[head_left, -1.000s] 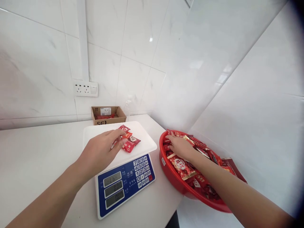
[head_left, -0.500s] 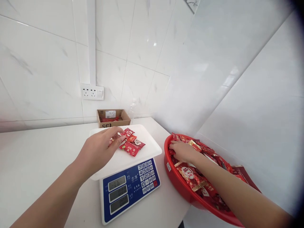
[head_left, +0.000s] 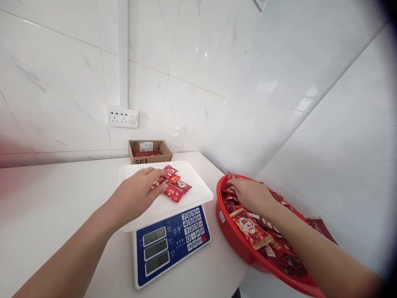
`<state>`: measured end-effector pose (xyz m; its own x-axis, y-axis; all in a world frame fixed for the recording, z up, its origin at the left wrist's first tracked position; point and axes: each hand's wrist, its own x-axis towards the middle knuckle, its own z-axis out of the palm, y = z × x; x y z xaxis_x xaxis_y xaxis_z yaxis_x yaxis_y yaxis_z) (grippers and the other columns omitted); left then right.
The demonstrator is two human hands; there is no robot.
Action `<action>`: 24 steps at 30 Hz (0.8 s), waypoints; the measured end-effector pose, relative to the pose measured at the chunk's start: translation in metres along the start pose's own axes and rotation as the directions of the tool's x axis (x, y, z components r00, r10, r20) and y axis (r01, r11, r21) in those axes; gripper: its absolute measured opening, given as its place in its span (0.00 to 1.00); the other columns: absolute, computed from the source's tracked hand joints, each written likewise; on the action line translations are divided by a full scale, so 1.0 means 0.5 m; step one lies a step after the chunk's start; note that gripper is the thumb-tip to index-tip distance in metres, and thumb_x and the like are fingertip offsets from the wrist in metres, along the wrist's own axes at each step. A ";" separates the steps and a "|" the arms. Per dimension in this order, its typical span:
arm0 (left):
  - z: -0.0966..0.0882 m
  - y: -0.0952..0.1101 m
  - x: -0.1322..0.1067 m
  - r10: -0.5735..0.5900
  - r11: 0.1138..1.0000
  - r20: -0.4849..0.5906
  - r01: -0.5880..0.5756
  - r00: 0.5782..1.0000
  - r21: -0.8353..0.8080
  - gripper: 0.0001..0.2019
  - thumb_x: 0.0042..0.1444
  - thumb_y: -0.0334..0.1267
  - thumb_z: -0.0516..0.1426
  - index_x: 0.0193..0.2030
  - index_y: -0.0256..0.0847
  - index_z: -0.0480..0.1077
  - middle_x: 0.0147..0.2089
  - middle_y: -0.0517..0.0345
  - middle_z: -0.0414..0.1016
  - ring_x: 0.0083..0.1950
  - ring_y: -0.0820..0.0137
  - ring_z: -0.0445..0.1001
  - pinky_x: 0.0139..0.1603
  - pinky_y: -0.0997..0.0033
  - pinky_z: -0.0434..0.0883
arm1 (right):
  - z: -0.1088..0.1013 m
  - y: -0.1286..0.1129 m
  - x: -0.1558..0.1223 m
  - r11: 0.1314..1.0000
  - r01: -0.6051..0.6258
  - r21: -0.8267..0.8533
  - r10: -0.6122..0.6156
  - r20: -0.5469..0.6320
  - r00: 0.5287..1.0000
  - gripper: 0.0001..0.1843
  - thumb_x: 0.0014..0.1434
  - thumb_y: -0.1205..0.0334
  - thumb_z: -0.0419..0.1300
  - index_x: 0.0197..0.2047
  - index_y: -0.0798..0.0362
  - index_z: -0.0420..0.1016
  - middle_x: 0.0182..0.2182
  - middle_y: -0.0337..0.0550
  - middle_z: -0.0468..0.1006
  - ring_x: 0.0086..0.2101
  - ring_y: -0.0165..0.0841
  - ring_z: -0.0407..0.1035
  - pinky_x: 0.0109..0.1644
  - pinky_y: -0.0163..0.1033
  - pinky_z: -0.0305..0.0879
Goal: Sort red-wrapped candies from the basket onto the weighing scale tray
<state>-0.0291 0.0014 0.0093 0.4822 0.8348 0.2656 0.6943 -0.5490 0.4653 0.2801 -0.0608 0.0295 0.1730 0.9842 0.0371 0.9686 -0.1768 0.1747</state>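
On the white weighing tray (head_left: pixel 198 184) of a scale lie several small red wrapped candies (head_left: pixel 174 192). My left hand (head_left: pixel 138 194) rests over the tray's left side, its thumb and fingers closed around one patterned red candy (head_left: pixel 158 182) beside the others. To the right, my right hand (head_left: pixel 252 196) is at the near-left part of a red plastic basin (head_left: pixel 228 229) heaped with red packets. Its fingers are bent together at a red packet (head_left: pixel 230 176) by the rim; the fingertips are partly hidden. A larger packet with gold edges (head_left: pixel 248 225) lies below that wrist.
The scale's blue panel (head_left: pixel 175 248) with keys and displays faces me on the white table (head_left: pixel 102 273). A small cardboard box (head_left: pixel 151 159) holding red items stands behind the tray, with a clear plastic bottle (head_left: pixel 176 140) beside it. Tiled walls rise behind and to the right.
My right hand has lifted a little and drawn back from among the packets, its fingers more bent. My left hand has shifted slightly right, bringing the patterned candy closer to the others.
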 end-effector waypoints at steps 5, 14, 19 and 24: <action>0.023 -0.020 0.008 -0.025 0.988 0.217 -0.009 0.976 0.153 0.23 0.63 0.47 0.45 0.62 0.46 0.65 0.66 0.51 0.65 0.60 0.54 0.69 0.52 0.56 0.71 | -0.020 -0.075 -0.025 0.961 0.202 0.192 -0.191 -0.073 0.979 0.20 0.67 0.67 0.45 0.54 0.49 0.74 0.53 0.44 0.78 0.49 0.40 0.74 0.49 0.44 0.70; 0.028 -0.015 0.003 0.021 0.986 0.227 -0.058 0.974 0.156 0.22 0.62 0.44 0.45 0.60 0.44 0.68 0.63 0.47 0.68 0.60 0.50 0.69 0.50 0.51 0.71 | 0.028 -0.185 -0.012 0.800 0.492 0.343 -0.488 -0.104 0.866 0.20 0.66 0.69 0.48 0.56 0.51 0.74 0.55 0.46 0.76 0.53 0.40 0.71 0.55 0.43 0.67; 0.026 -0.009 0.002 0.041 0.989 0.212 -0.070 0.977 0.131 0.22 0.62 0.45 0.47 0.62 0.48 0.65 0.63 0.49 0.69 0.59 0.52 0.69 0.50 0.52 0.71 | 0.021 -0.195 -0.013 0.757 0.507 0.411 -0.494 -0.148 0.857 0.19 0.67 0.67 0.49 0.57 0.49 0.73 0.53 0.43 0.78 0.51 0.36 0.73 0.54 0.41 0.68; 0.035 -0.006 0.008 0.138 0.974 0.248 -0.176 0.959 0.139 0.22 0.63 0.45 0.50 0.63 0.50 0.65 0.66 0.50 0.65 0.68 0.51 0.59 0.60 0.49 0.63 | 0.007 -0.170 0.005 0.805 0.415 0.424 -0.376 -0.177 0.909 0.18 0.66 0.67 0.50 0.55 0.50 0.75 0.53 0.44 0.78 0.52 0.38 0.72 0.56 0.43 0.67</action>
<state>-0.0199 0.0056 -0.0060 0.6904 0.7151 0.1094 0.6662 -0.6875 0.2891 0.1989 -0.0431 0.0112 -0.2386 0.9606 0.1426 0.9271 0.2690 -0.2609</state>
